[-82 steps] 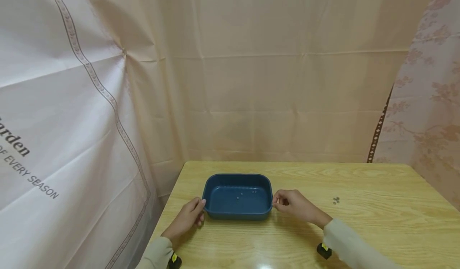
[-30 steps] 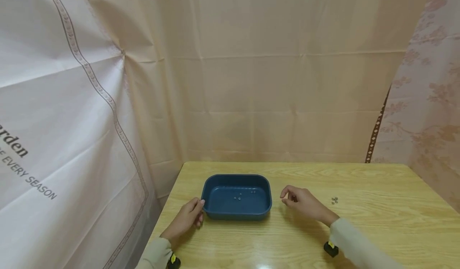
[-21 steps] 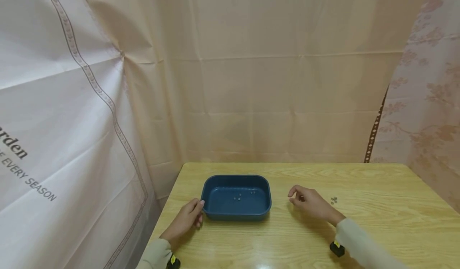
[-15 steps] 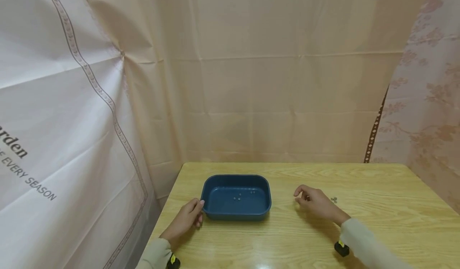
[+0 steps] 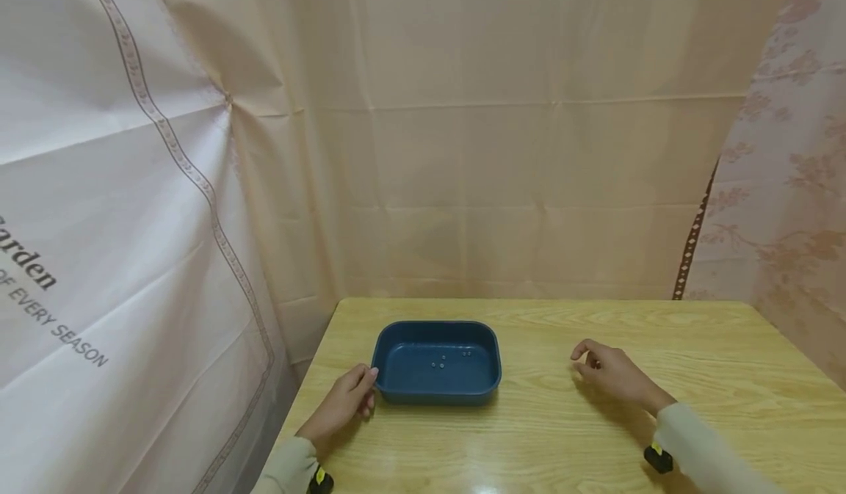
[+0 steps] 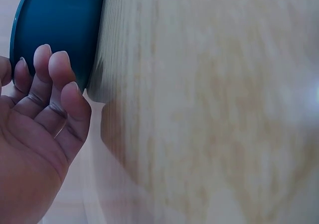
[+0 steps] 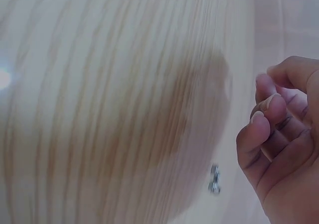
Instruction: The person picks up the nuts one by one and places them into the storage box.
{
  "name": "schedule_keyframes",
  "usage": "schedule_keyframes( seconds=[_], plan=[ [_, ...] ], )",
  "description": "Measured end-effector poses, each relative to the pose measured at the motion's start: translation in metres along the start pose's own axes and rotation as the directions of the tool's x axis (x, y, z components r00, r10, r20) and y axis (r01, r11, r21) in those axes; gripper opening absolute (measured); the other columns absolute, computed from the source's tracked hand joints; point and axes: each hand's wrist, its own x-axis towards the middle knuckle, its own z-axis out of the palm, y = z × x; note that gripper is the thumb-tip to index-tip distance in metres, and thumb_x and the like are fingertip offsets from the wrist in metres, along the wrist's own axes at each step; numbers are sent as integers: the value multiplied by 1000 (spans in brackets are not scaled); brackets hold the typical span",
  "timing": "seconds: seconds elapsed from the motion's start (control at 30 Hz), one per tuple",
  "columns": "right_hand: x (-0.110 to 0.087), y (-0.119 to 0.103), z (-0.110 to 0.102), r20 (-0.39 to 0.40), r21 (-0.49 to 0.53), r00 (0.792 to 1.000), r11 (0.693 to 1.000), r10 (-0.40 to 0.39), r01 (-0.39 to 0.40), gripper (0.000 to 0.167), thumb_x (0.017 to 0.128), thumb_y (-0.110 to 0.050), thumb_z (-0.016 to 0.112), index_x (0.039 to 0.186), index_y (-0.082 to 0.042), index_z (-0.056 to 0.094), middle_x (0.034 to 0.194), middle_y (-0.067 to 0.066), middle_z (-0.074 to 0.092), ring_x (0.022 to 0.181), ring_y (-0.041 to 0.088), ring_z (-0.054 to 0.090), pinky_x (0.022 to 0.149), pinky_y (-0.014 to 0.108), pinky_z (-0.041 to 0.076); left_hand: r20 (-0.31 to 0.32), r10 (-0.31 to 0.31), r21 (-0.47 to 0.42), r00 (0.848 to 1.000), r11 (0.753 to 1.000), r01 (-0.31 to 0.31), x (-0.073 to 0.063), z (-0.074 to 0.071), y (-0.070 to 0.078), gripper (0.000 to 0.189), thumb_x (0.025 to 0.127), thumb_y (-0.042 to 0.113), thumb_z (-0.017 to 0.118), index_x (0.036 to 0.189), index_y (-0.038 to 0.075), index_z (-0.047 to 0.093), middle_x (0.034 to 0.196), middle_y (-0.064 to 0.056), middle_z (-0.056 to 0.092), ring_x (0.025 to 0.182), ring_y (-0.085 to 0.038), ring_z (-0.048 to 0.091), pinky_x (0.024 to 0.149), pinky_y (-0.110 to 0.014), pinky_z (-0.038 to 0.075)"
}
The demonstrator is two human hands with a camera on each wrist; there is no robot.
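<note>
A dark blue rectangular container (image 5: 436, 399) stands on the table, with several small metal nuts (image 5: 441, 365) on its floor. My left hand (image 5: 344, 397) grips its left end, thumb at the rim and fingers against the outer wall (image 6: 65, 22). Well to the right of the container, my right hand (image 5: 613, 373) hovers above the table with loosely bent fingers. Nothing shows between those fingers in the right wrist view. A small cluster of loose nuts (image 7: 214, 179) lies on the table near that hand; in the head view the hand hides it.
The wooden table (image 5: 529, 435) ends at a back edge in front of a hanging beige cloth (image 5: 456, 186). A white printed cloth (image 5: 132, 274) hangs on the left and a floral one (image 5: 786, 208) on the right. Each wrist wears a black device (image 5: 658, 458).
My right hand has left the container's right end and moved right, covering the loose nuts in the head view. One more nut lies in the container than at first. My left hand stays put.
</note>
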Motion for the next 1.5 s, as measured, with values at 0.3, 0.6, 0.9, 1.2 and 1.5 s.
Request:
schedule_keyframes(
  seconds=[0.3, 0.6, 0.9, 1.2, 1.5],
  plan=[
    [-15, 23, -22, -20, -13, 996, 996, 92, -93, 21, 104, -11, 61, 121, 0, 54, 74, 3, 56, 55, 10, 45, 49, 26, 41, 6, -12, -8, 1000, 1000, 12, 2, -1, 2, 45, 111, 45, 44, 93, 5, 49, 76, -6, 58, 61, -15, 55, 56, -25, 49],
    [-29, 38, -28, -24, -10, 985, 986, 169, -169, 25, 101, -17, 67, 115, 1, 55, 74, 3, 58, 54, 9, 45, 47, 24, 40, 14, -11, -9, 1000, 1000, 11, 2, -1, 1, 44, 111, 43, 44, 93, 3, 50, 75, -6, 58, 61, -15, 55, 56, -26, 50],
    [-35, 46, -31, -30, -59, 980, 979, 195, -196, 22, 103, -22, 66, 113, -4, 58, 73, 3, 52, 58, 13, 46, 51, 27, 40, 34, -11, 5, 999, 1000, 11, 0, -2, 0, 46, 111, 45, 43, 93, 3, 49, 75, -6, 58, 62, -17, 55, 58, -27, 52],
    [-32, 48, -35, -34, -98, 981, 976, 189, -192, 12, 102, -18, 66, 109, -7, 63, 69, 1, 51, 55, 12, 45, 49, 25, 39, 12, -13, -20, 1000, 1000, 13, 2, -2, 2, 44, 110, 45, 44, 93, 5, 49, 76, -7, 58, 62, -16, 55, 58, -27, 51],
    [-31, 52, -33, -16, -63, 981, 979, 192, -193, 17, 101, -25, 69, 107, -10, 63, 66, -1, 50, 52, 9, 44, 47, 24, 39, 14, -8, -8, 1000, 1000, 9, 1, 0, 2, 45, 112, 43, 42, 93, 3, 50, 75, -6, 58, 61, -15, 55, 57, -26, 51]
  ],
)
